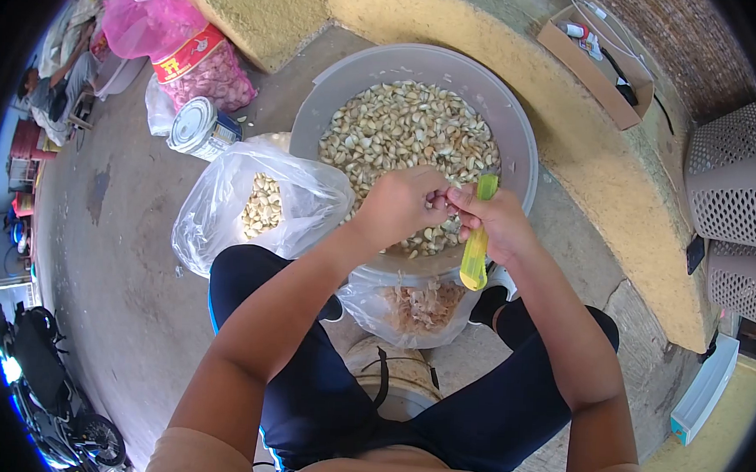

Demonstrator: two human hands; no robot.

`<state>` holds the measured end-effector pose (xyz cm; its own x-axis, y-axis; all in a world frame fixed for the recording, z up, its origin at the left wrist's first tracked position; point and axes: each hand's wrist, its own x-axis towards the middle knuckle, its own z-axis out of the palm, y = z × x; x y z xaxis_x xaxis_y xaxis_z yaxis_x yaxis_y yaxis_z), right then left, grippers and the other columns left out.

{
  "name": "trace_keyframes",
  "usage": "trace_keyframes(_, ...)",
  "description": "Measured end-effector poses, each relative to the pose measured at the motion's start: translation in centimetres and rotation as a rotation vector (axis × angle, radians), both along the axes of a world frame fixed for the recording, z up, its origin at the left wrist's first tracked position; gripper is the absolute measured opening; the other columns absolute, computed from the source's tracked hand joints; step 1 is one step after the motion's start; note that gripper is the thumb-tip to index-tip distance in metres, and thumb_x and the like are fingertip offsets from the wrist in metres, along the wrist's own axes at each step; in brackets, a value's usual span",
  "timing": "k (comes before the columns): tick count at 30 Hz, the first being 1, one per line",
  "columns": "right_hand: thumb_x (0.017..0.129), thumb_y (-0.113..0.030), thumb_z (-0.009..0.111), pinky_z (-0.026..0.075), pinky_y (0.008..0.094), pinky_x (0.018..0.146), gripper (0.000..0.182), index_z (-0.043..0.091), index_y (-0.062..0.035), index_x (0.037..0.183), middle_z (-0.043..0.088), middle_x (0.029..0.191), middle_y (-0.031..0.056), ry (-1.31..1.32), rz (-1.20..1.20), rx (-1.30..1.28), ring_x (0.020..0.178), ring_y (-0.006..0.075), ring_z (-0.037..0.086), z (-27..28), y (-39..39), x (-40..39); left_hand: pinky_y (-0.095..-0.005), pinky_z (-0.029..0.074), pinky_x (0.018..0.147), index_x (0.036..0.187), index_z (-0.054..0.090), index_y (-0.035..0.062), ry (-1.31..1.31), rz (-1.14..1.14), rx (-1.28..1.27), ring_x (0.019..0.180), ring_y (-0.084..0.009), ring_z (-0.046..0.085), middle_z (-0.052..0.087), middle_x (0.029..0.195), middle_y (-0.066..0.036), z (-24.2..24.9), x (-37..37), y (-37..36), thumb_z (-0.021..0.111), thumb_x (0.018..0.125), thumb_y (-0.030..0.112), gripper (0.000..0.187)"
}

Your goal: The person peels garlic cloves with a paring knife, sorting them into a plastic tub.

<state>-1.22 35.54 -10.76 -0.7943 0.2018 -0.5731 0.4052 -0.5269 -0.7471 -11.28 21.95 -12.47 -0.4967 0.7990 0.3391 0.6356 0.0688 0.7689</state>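
Note:
Over a large grey tub [521, 115] filled with garlic cloves [409, 126], my two hands meet at the fingertips. My left hand [405, 205] is closed in a pinch; whatever small thing is between its fingers is mostly hidden. In my right hand [500, 224] is a knife [474, 262] with a yellow-green handle, its blade hardly visible; the thumb and forefinger press toward the left fingertips. Left of the tub, an open clear plastic bag [213, 202] contains pale peeled cloves [262, 209]. Below my hands, another plastic bag [366, 299] holds papery garlic skins [421, 308].
A metal can [200, 128] and a pink net sack [207, 73] of garlic stand at upper left. A low yellow ledge [586, 183] curves behind the tub, carrying a cardboard box [596, 68]. Perforated baskets [731, 182] are at right, a motorcycle [54, 381] at lower left.

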Motion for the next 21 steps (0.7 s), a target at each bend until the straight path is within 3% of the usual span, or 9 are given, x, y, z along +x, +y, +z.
trace_keyframes(7, 0.08, -0.022, 0.063, 0.04, 0.0246, 0.045, 0.022, 0.056, -0.0014, 0.081, 0.052, 0.066, 0.0018, 0.019, 0.207, -0.047, 0.046, 0.0053, 0.041, 0.4, 0.6, 0.1, -0.0283, 0.044, 0.054, 0.071, 0.055, 0.0026, -0.197, -0.012, 0.005, 0.057, -0.0178, 0.054, 0.054, 0.064, -0.007, 0.8, 0.1, 0.0, 0.065, 0.062, 0.003, 0.013)
trace_keyframes(12, 0.081, -0.027, 0.062, 0.039, 0.0257, 0.046, 0.025, 0.056, -0.0025, 0.083, 0.053, 0.067, 0.0015, 0.001, 0.155, -0.072, 0.046, 0.0047, 0.04, 0.6, 1.4, 0.1, -0.0236, 0.042, 0.056, 0.075, 0.058, 0.0008, -0.293, 0.024, -0.049, 0.059, -0.0094, 0.05, 0.055, 0.064, -0.003, 0.7, -0.5, 0.2, 0.062, 0.067, 0.001, 0.009)
trace_keyframes(15, 0.08, -0.03, 0.063, 0.038, 0.0258, 0.047, 0.027, 0.057, -0.0036, 0.083, 0.053, 0.068, 0.0007, -0.003, 0.116, -0.087, 0.046, 0.0043, 0.039, 1.0, 1.6, -0.1, -0.0235, 0.041, 0.055, 0.08, 0.06, 0.0005, -0.374, 0.039, 0.041, 0.058, -0.0087, 0.048, 0.056, 0.066, -0.003, 1.0, -0.1, 0.4, 0.063, 0.07, 0.003, 0.011)
trace_keyframes(21, 0.08, -0.031, 0.063, 0.038, 0.0248, 0.046, 0.027, 0.057, -0.0051, 0.082, 0.053, 0.067, 0.0002, -0.022, 0.1, -0.082, 0.046, 0.0039, 0.038, 0.9, 1.1, -0.1, -0.0242, 0.041, 0.053, 0.086, 0.062, 0.002, -0.248, 0.019, -0.074, 0.056, -0.0098, 0.048, 0.056, 0.068, -0.004, 1.4, 0.0, 0.0, 0.063, 0.071, 0.005, 0.015)
